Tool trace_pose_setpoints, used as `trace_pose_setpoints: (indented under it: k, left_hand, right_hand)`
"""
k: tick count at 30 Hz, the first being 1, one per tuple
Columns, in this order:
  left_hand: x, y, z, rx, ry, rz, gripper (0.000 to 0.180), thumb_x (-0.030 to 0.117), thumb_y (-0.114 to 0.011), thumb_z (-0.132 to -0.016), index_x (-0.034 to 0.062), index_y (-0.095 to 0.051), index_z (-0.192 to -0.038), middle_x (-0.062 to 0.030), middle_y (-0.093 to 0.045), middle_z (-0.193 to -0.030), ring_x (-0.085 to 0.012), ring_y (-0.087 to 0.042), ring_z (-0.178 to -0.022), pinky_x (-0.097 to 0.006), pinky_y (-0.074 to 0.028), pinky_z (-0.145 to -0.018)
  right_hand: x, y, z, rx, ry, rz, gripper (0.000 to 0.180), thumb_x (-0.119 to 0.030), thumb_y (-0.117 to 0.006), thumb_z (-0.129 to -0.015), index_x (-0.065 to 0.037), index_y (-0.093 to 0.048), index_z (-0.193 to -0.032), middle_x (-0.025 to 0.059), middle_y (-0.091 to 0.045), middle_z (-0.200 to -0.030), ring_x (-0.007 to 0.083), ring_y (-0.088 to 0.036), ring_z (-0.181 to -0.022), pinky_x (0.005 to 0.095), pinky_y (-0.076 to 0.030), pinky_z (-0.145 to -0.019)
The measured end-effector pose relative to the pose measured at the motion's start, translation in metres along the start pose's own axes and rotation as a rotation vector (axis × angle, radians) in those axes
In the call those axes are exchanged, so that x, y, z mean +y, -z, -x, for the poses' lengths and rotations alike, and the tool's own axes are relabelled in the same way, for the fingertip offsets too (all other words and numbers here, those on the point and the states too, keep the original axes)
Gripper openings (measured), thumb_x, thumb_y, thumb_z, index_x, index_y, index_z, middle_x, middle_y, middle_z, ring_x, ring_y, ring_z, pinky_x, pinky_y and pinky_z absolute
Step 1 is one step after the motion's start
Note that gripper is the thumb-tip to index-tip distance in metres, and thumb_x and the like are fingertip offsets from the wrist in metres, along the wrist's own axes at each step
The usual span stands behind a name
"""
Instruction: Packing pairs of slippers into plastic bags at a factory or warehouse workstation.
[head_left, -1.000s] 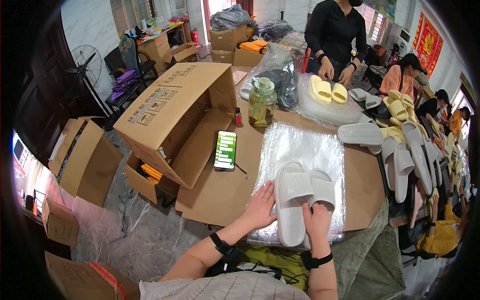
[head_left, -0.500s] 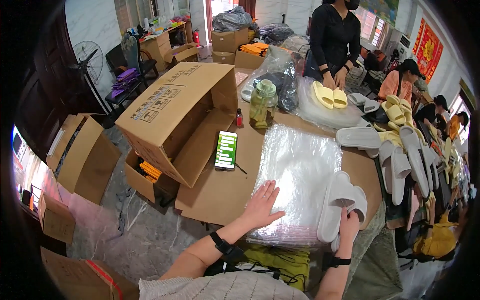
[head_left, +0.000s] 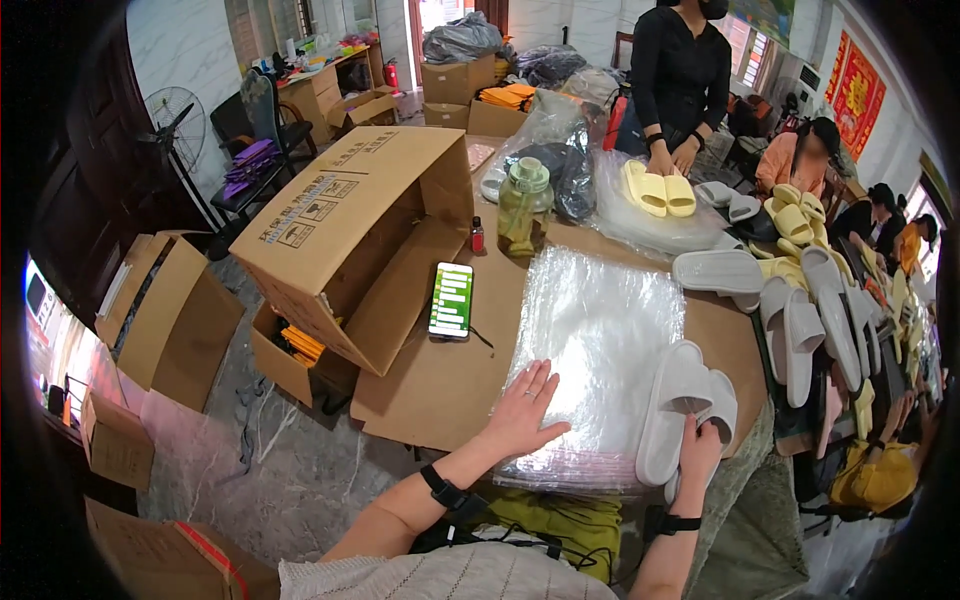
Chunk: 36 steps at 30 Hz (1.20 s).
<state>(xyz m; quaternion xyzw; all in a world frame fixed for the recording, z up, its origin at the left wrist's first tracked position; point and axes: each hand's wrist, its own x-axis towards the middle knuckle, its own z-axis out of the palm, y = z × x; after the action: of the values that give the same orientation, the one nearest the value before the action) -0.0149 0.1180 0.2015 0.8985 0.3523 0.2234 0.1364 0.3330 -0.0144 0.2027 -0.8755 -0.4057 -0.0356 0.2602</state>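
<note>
A stack of clear plastic bags (head_left: 600, 330) lies on the cardboard-covered table before me. My left hand (head_left: 527, 412) rests flat on its left edge, fingers stretched out and a ring on one of them. On the stack's right edge sits a pair of light grey slide slippers (head_left: 672, 410), one partly over the other. My right hand (head_left: 699, 447) has its fingers closed at the straps of this pair, and the fingertips are partly hidden there. More grey slippers (head_left: 717, 275) lie just beyond the stack, on the right.
A large open carton (head_left: 350, 220) lies on its side at the left. Near it are a lit phone (head_left: 452, 300), a small red bottle (head_left: 477, 236) and a green-lidded jar (head_left: 524, 205). Across the table a person in black (head_left: 680, 80) handles yellow slippers (head_left: 660, 190). Several slippers (head_left: 793, 325) crowd the right side.
My hands, the bags and the grey pair stay almost where they were. The person in black has shifted slightly right, and a seated person in orange has lowered the head.
</note>
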Motion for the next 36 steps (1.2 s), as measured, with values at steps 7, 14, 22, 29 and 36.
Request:
trace_pose_setpoints:
  k: [7, 14, 22, 29, 36]
  left_hand:
    - [-0.001, -0.002, -0.001, -0.024, 0.007, -0.002, 0.089, 0.059, -0.056, -0.095, -0.0063, -0.033, -0.151, -0.0268, -0.02, -0.162, -0.0412, -0.018, -0.151, -0.049, -0.017, -0.123]
    - [-0.001, 0.001, -0.001, -0.055, 0.018, -0.015, 0.089, 0.06, -0.054, -0.096, -0.006, -0.031, -0.152, -0.0262, -0.019, -0.163, -0.0405, -0.016, -0.152, -0.048, -0.017, -0.123]
    - [-0.001, 0.003, -0.002, -0.063, 0.022, -0.027, 0.09, 0.061, -0.053, -0.095, -0.006, -0.031, -0.152, -0.0261, -0.018, -0.163, -0.0405, -0.016, -0.152, -0.047, -0.017, -0.124]
    - [0.001, 0.009, -0.003, -0.132, 0.026, 0.021, 0.103, 0.066, -0.058, -0.089, -0.0065, -0.025, -0.154, -0.0279, -0.014, -0.164, -0.0412, -0.012, -0.153, -0.048, -0.014, -0.124]
    - [0.002, 0.034, -0.012, -0.333, 0.018, 0.091, 0.118, 0.071, -0.074, -0.071, 0.0108, -0.023, -0.159, -0.0345, -0.007, -0.162, -0.0484, -0.005, -0.152, -0.051, -0.009, -0.124]
  right_hand:
    - [0.001, -0.001, 0.0, 0.02, 0.018, -0.006, 0.048, -0.043, -0.058, -0.097, 0.003, -0.063, -0.083, 0.0235, -0.063, -0.091, 0.0441, -0.062, -0.084, 0.0531, -0.048, -0.072]
    - [-0.011, 0.006, 0.001, 0.034, 0.01, -0.053, 0.048, -0.039, -0.059, -0.097, 0.007, -0.063, -0.084, 0.0286, -0.063, -0.088, 0.048, -0.06, -0.084, 0.0529, -0.046, -0.072]
    - [0.006, -0.006, -0.002, 0.038, 0.014, -0.033, 0.045, -0.04, -0.061, -0.097, 0.002, -0.062, -0.082, 0.0218, -0.062, -0.085, 0.0438, -0.061, -0.079, 0.0513, -0.047, -0.068]
    - [0.043, -0.003, 0.007, 0.171, 0.001, -0.531, 0.032, -0.021, -0.063, -0.096, 0.008, -0.06, -0.083, 0.0173, -0.06, -0.076, 0.0255, -0.055, -0.067, 0.0408, -0.042, -0.061]
    - [0.054, 0.058, 0.055, 0.28, -0.043, -0.616, 0.032, -0.019, -0.058, -0.103, 0.01, -0.06, -0.09, 0.0048, -0.058, -0.077, 0.0123, -0.047, -0.074, 0.0326, -0.041, -0.064]
